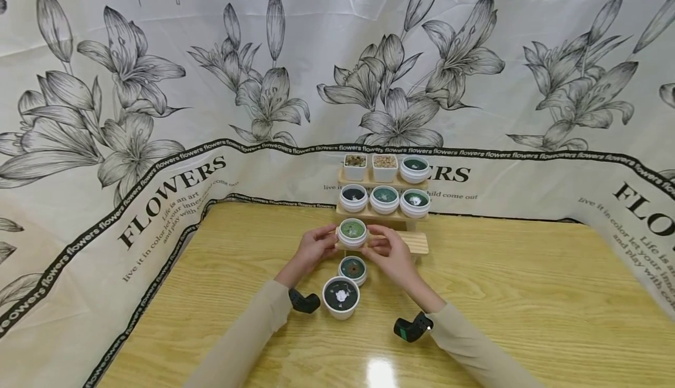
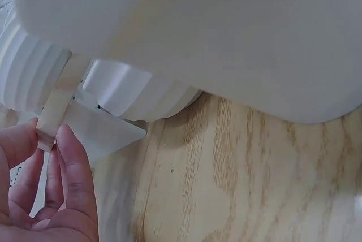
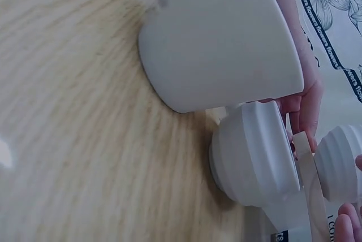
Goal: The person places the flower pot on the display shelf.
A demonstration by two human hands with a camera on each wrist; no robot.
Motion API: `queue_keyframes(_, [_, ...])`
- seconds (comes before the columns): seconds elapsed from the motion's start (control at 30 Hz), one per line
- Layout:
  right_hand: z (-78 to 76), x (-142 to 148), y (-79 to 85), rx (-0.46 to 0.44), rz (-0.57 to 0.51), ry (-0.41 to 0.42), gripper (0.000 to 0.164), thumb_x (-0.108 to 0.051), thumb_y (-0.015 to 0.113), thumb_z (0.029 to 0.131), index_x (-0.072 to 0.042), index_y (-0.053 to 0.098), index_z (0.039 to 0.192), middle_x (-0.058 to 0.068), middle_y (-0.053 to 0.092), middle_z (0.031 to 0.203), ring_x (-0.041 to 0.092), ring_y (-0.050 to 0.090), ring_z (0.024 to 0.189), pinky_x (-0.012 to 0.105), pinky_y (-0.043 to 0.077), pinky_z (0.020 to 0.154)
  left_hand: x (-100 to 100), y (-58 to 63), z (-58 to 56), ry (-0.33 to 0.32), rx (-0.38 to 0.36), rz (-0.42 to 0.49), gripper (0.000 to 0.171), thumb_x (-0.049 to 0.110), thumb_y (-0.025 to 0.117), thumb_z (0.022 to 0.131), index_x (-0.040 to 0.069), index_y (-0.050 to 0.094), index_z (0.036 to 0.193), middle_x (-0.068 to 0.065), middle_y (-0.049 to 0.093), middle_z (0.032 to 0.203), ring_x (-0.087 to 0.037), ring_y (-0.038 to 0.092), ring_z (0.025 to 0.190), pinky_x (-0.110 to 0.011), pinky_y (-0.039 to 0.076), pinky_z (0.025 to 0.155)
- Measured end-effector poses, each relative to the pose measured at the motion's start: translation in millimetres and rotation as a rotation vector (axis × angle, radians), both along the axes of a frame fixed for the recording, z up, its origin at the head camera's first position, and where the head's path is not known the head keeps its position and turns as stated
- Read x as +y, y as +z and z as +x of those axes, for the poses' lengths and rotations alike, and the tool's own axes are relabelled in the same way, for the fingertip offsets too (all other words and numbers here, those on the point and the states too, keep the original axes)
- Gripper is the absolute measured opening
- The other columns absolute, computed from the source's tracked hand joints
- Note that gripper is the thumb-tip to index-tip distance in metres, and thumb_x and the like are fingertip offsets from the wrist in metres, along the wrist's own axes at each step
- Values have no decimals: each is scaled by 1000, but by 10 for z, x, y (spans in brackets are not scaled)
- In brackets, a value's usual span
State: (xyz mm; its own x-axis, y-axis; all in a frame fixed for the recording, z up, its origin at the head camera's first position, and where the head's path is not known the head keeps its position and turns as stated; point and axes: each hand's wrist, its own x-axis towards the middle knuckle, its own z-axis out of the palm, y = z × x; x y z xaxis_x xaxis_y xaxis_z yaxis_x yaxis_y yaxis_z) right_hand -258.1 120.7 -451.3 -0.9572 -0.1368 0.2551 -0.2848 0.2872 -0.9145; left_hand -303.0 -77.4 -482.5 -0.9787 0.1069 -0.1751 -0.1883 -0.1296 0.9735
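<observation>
A small white ribbed pot with green filling (image 1: 353, 231) sits at the left end of the lowest board of a wooden tiered stand (image 1: 416, 242). My left hand (image 1: 312, 248) is at the pot's left; in the left wrist view its thumb and fingers pinch the end of the board (image 2: 56, 103). From the other side, my right hand (image 1: 390, 254) holds the ribbed pot (image 3: 338, 163), fingertips at its side. In front of the stand, a ribbed pot with dark green filling (image 1: 352, 268) stands behind a larger smooth white pot (image 1: 340, 299) on the table.
The upper boards carry several white ribbed pots (image 1: 384, 199) and two square pots (image 1: 355, 167) with grainy filling. Behind the stand hangs a flower-printed cloth (image 1: 263, 106). Wood-grain table (image 1: 501, 294) extends to both sides. Black wrist cameras (image 1: 413, 327) hang below the wrists.
</observation>
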Motion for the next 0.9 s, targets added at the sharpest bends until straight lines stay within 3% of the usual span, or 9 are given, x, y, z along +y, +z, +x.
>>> queue_keyframes(0.17, [116, 42, -31, 24, -35, 16, 45, 6, 71, 81, 5, 56, 123, 24, 58, 122, 35, 62, 99, 24, 58, 84, -3, 10, 6, 1, 8, -7, 42, -1, 55, 94, -6, 49, 136, -2, 59, 92, -4, 55, 68, -14, 55, 61])
queue_keyframes(0.5, [389, 61, -47, -23, -18, 150, 48, -5, 72, 84, 3, 53, 126, 23, 58, 124, 36, 59, 103, 36, 57, 88, 24, -2, 28, 11, 20, -21, 41, -2, 55, 94, -7, 50, 134, -3, 60, 93, -4, 56, 69, -14, 55, 62])
queue_keyframes(0.77, [538, 87, -146, -43, -29, 226, 47, -7, 71, 85, 2, 52, 127, 23, 56, 122, 36, 59, 101, 27, 56, 84, 27, 8, 59, 20, 24, -15, 41, -2, 54, 94, -8, 49, 134, -6, 65, 98, -4, 59, 70, -14, 55, 64])
queue_keyframes(0.9, [600, 89, -210, -96, -50, 256, 49, -10, 71, 86, 1, 50, 129, 24, 54, 123, 38, 58, 103, 23, 54, 85, 24, 28, 68, 24, 24, -21, 40, -2, 54, 94, -7, 50, 134, -9, 65, 102, -4, 60, 71, -14, 55, 65])
